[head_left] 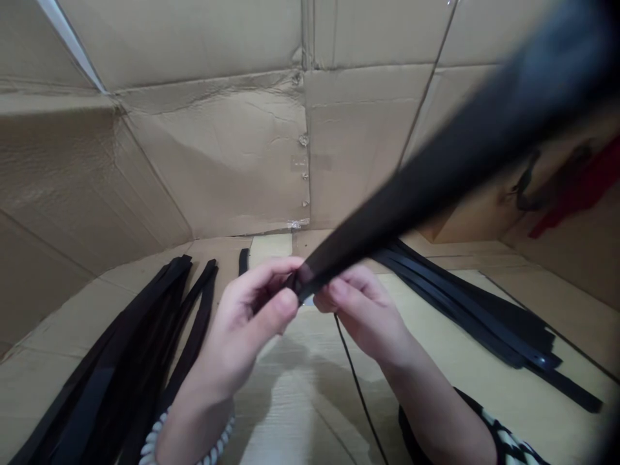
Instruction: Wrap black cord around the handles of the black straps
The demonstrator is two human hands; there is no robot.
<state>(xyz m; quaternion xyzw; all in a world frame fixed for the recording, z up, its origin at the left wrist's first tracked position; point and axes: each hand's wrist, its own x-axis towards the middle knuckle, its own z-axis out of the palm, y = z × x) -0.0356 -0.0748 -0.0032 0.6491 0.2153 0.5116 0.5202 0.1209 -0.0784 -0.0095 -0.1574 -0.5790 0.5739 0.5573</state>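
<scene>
A long black strip point(387, 206) slants from the upper right down to my hands, blurred and close to the camera at its upper end. My left hand point(256, 307) pinches its lower end between thumb and fingers. Just to the right, my right hand point(358, 307) has its thumb and fingers closed at the strip's underside, partly hidden behind it. Below the right hand a thin black cord point(358, 374) runs down toward the front edge of the view; whether the fingers hold it, I cannot tell.
Several black strips lie in a pile point(111, 361) at the left. Another bundle of black strips point(465, 310) lies at the right. One short strip end point(243, 260) shows behind my left hand. Cardboard walls point(232, 155) stand around the pale work surface point(276, 413). A red object point(576, 187) is at the far right.
</scene>
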